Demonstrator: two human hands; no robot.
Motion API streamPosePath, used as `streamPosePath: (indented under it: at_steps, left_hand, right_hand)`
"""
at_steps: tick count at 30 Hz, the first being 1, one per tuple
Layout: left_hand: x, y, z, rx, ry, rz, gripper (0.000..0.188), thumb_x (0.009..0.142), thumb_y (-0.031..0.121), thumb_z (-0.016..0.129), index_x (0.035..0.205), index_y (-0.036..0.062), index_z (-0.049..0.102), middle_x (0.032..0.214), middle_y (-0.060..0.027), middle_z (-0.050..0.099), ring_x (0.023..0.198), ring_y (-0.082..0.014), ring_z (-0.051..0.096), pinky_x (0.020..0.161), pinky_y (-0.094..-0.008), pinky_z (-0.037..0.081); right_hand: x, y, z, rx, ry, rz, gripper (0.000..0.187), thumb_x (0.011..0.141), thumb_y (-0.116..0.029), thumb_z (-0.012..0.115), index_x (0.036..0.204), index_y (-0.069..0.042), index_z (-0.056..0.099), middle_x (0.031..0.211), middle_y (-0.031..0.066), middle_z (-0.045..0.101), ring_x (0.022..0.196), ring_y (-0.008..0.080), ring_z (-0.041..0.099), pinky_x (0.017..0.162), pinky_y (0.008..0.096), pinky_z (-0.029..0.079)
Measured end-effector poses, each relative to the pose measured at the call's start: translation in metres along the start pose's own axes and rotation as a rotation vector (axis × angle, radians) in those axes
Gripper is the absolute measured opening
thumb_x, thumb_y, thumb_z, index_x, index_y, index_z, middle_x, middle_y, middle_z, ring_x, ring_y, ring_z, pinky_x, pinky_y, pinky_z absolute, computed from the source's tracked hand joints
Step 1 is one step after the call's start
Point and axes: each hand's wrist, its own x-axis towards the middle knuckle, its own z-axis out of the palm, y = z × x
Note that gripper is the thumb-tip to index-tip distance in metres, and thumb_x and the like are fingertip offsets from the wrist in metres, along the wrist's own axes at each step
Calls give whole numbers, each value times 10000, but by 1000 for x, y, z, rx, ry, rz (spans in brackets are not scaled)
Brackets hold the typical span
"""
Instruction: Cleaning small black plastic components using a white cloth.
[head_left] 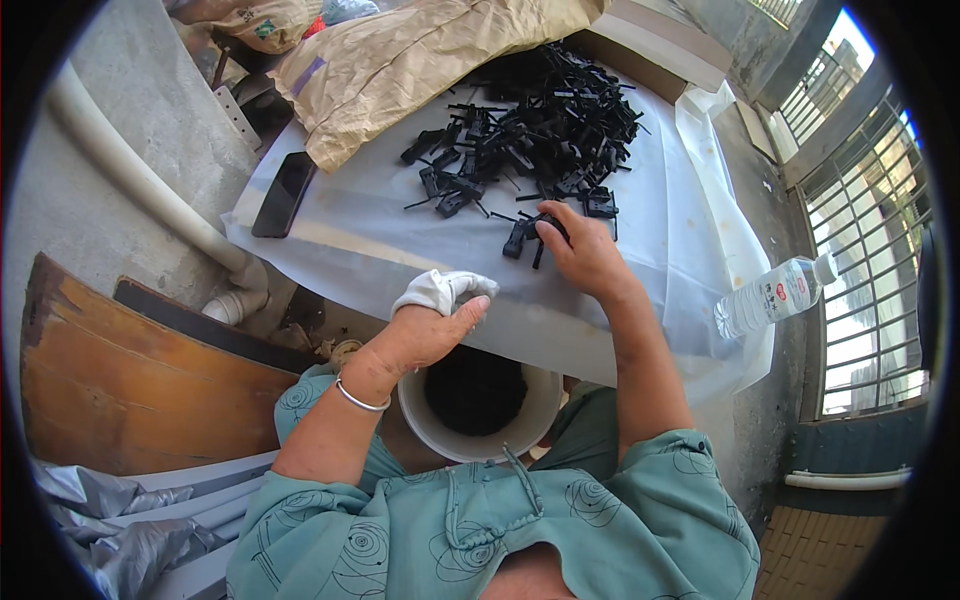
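A heap of small black plastic parts with thin stems [560, 110] lies on the sheeted table [380, 215]. At the heap's near edge my right hand [585, 250] is closed, its thumb and fingers around a black plastic part [552, 225]. Another black part [514, 240] lies just left of those fingertips. My left hand [440, 318] is at the table's front edge, with a white cloth covering [430, 290] over its fingers. Those fingers are curled toward the thumb, and whatever they may hold is hidden. Below it, between my knees, stands a white bucket [420, 425] with a dark mass inside.
A dark phone [285, 195] lies on the table's left side, by a large brown paper sack [390, 75]. To the right, a clear water bottle [770, 297] lies tilted. A cardboard box [650, 45] is at the back, and a wooden board [140, 375] stands at left.
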Motion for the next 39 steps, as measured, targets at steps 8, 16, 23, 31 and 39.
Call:
streamPosePath:
  at_steps: [8,16,23,31,39]
  left_hand:
    - [17,9,22,-443,38,-189,287,908,207,508,1131,29,540,928,-56,617,636,-66,563,522,-189,438]
    - [31,0,31,-941,-86,-326,231,915,210,481,1052,47,573,850,-58,633,580,-68,557,454,-184,409]
    - [20,10,21,-1260,-300,-292,239,917,278,493,1003,66,563,768,-40,602,473,-40,481,395,-213,391]
    - [15,15,23,-666,111,91,258,877,97,547,1125,58,491,767,20,554,526,-16,418,446,-168,354]
    - [7,23,27,-366,82,194,271,847,24,538,1113,18,491,872,-24,561,645,-47,512,557,-196,452]
  right_hand:
    - [-29,13,-9,431,228,145,191,874,-160,549,1028,-46,554,671,-13,475,586,62,411,536,215,361]
    - [-43,2,-26,1056,-92,150,163,870,-186,574,954,-58,516,686,-55,446,593,34,383,520,192,327]
    - [-55,-30,4,472,-66,-282,230,855,-136,579,1038,-36,483,646,20,495,517,123,468,522,213,409]
    - [-63,-46,-3,393,63,-308,327,751,-136,693,994,-39,496,543,17,376,459,115,364,428,265,304]
    - [-52,-47,15,521,192,19,213,818,-151,652,728,-34,499,575,-29,437,556,41,361,467,230,328]
